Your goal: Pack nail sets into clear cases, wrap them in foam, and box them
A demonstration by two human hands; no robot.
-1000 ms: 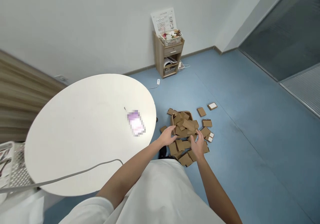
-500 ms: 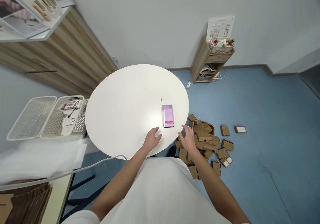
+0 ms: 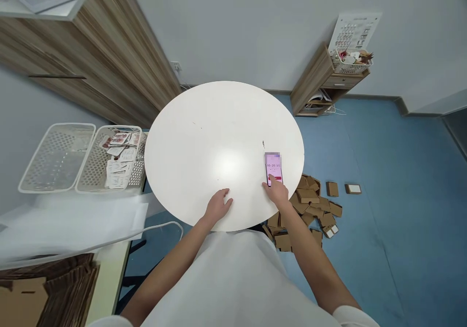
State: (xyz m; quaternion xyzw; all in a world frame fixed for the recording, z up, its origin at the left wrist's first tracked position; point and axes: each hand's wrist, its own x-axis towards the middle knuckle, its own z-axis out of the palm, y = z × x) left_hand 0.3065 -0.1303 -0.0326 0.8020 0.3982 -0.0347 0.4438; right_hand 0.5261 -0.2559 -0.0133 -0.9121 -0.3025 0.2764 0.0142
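Observation:
On the white oval table (image 3: 182,152), a smartphone (image 3: 273,162) lies flat with its lit pink-purple screen facing up. Large digits and a red bar show on that screen. My right hand (image 3: 278,193) is at the phone's lower end, index finger stretched onto the screen near the red bar and thumb apart to the left. It is not wrapped round the phone. My left hand (image 3: 218,205) is over the table's near part, thumb and fingers apart, with nothing in it. A small dark mark (image 3: 263,144) shows on the tabletop just beyond the phone.
Left of the table are two white plastic baskets, one (image 3: 87,171) holding cards. White sheeting (image 3: 73,220), a pale cable (image 3: 160,226) and stacked flat cardboard (image 3: 69,288) lie nearer. Small cardboard boxes (image 3: 308,195) are heaped on the floor at right. A wooden cabinet (image 3: 314,79) stands by the wall.
My right hand has moved from beside the phone onto its lower end, index finger now at the screen. The left hand stays spread near the table's edge. The view has shifted.

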